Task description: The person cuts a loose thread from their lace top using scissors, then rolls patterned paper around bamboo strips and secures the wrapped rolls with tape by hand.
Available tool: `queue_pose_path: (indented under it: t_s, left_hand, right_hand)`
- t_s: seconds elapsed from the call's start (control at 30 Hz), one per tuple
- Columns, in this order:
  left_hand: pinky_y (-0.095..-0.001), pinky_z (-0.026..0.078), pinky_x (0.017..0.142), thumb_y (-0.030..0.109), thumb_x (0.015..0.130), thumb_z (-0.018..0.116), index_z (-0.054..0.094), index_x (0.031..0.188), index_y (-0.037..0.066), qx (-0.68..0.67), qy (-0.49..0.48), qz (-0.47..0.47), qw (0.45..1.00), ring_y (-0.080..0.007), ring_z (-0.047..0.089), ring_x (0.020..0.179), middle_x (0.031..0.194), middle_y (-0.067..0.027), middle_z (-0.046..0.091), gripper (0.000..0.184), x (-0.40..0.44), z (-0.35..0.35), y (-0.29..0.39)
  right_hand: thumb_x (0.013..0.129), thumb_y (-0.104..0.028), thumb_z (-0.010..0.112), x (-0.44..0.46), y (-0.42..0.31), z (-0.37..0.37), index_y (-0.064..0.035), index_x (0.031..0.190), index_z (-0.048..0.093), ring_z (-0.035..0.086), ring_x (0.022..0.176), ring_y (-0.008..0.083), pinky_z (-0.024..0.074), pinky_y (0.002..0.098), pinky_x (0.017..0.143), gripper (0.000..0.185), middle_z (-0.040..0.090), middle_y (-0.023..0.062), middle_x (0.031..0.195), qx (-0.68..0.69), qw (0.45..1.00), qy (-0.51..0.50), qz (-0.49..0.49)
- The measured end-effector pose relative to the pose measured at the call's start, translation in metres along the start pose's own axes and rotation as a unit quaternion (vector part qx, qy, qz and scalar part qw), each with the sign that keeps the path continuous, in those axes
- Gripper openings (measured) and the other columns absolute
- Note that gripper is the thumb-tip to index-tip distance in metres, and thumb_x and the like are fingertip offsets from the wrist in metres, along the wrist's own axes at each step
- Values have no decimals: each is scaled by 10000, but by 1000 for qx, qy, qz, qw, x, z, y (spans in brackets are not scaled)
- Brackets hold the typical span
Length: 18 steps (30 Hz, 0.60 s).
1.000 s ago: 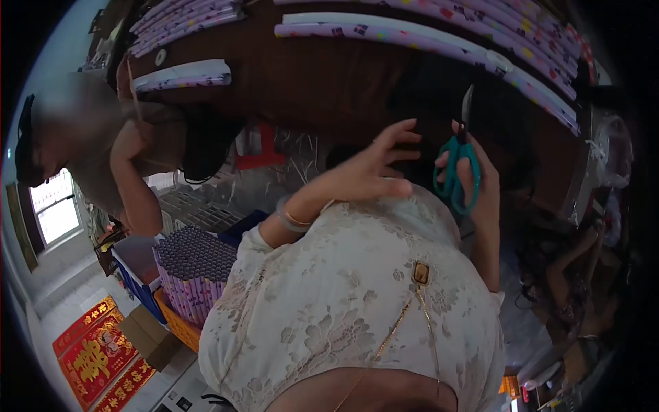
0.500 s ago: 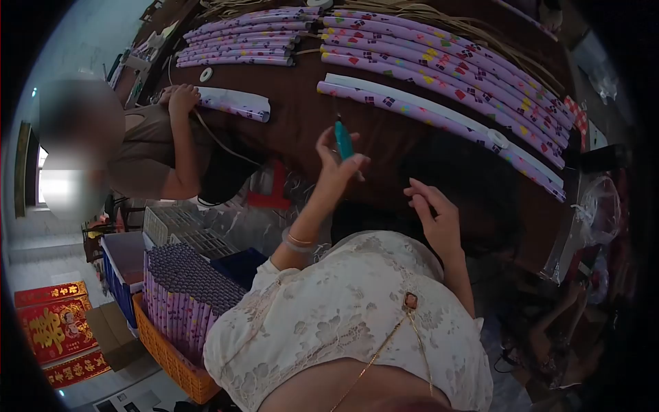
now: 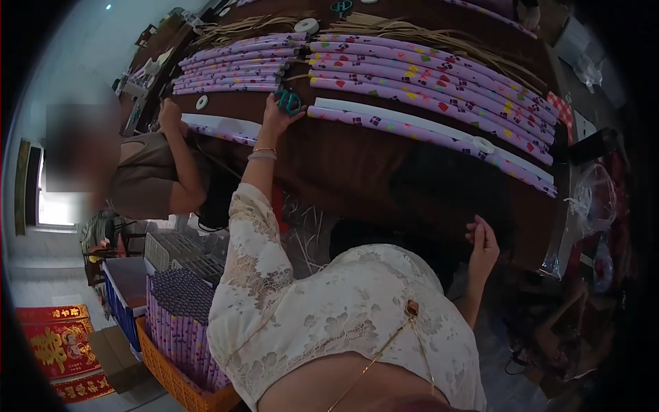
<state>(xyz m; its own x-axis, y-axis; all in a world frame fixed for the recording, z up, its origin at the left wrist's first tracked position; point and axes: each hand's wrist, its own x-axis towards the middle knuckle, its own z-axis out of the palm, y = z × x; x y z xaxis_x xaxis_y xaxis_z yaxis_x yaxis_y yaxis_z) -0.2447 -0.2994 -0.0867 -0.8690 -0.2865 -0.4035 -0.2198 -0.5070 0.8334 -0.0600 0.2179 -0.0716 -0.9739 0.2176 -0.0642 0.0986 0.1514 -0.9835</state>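
Observation:
My left hand point(image 3: 276, 118) is stretched out over the brown table, its fingers around teal-handled scissors point(image 3: 289, 103). They are between the shorter stack of lilac patterned paper rolls point(image 3: 233, 65) and the longer rolls point(image 3: 425, 75). My right hand point(image 3: 483, 246) hangs near the table's front edge with loosely bent fingers and nothing in it. Ahead of it lies a partly unrolled lilac sheet point(image 3: 412, 130), white side showing, with a roll of white tape point(image 3: 483, 145) on it.
At the left, a co-worker's hands point(image 3: 171, 117) are beside another lilac sheet point(image 3: 226, 128). Brown paper strips point(image 3: 439, 34) lie behind the rolls. An orange basket point(image 3: 175, 374) packed with upright lilac rolls stands low at the left, beside a blue crate point(image 3: 118, 302).
My left hand has moved forward and left with the scissors, towards the paper rolls. My right hand has drawn away to the right and down. The view has shifted slightly.

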Motion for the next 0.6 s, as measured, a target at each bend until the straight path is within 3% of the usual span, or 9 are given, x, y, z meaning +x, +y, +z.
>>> queue_pose_path:
  t_s: [0.1,0.17,0.23,0.27,0.33,0.4,0.47,0.53,0.6]
  left_hand:
    - [-454,497,769,566,906,285,435,1190,66,68,-11,44,997,-321,579,989,1025,-137,577,595,34,-6,2]
    - [-402,498,735,509,921,336,480,1181,118,82,-39,22,996,-283,595,963,1020,-109,606,491,42,-9,7]
    - [-333,487,606,531,887,418,504,1149,70,317,76,30,945,-251,638,821,983,-117,624,537,47,-8,8]
    - [-333,487,606,531,887,418,504,1149,70,319,70,26,945,-251,638,821,983,-117,624,537,49,-9,9]
    - [-370,505,574,645,737,567,497,1031,-66,521,229,62,820,-284,651,742,909,-238,612,773,52,-13,14]
    - [-438,499,714,602,720,619,453,1054,-118,583,344,202,708,-387,608,882,947,-319,572,811,83,-44,-2]
    - [-478,446,841,536,744,630,380,1159,-123,567,316,219,729,-473,512,1022,1111,-377,470,818,69,-43,-11]
    - [-473,433,870,476,767,627,298,1244,-114,685,327,237,606,-489,451,1082,1195,-382,373,827,51,-32,-26]
    - [-461,430,863,382,784,640,284,1273,-94,675,324,289,597,-470,455,1050,1184,-367,362,770,3,12,-31]
  right_hand:
    - [924,-178,500,-5,2,-5,-26,1100,606,570,753,95,469,218,698,256,638,63,900,-2,999,27,30]
    - [925,-181,501,-7,6,-5,-24,1099,606,567,753,96,466,221,695,257,636,63,898,-2,999,34,25]
    - [924,-181,502,-8,2,-4,-23,1099,605,567,753,99,466,223,696,258,635,63,896,3,999,42,22]
    - [923,-182,503,-8,0,-3,-22,1099,605,567,752,103,466,225,696,258,635,64,895,9,999,43,16]
    - [922,-177,503,-6,-1,-4,-23,1098,605,568,753,104,466,225,697,255,635,65,892,-2,998,60,22]
    - [921,-172,503,-6,-1,-7,-23,1097,605,569,754,105,467,226,697,252,636,66,890,-22,995,88,39]
    - [919,-158,501,-3,1,-13,-21,1093,605,570,754,100,466,220,694,244,636,63,883,-25,996,80,43]
    - [919,-152,500,0,2,-20,-19,1088,606,571,752,98,465,218,689,240,636,60,882,-41,994,96,29]
    - [918,-146,499,4,4,-27,-17,1083,607,571,749,96,465,215,685,235,637,58,880,-52,993,102,7]
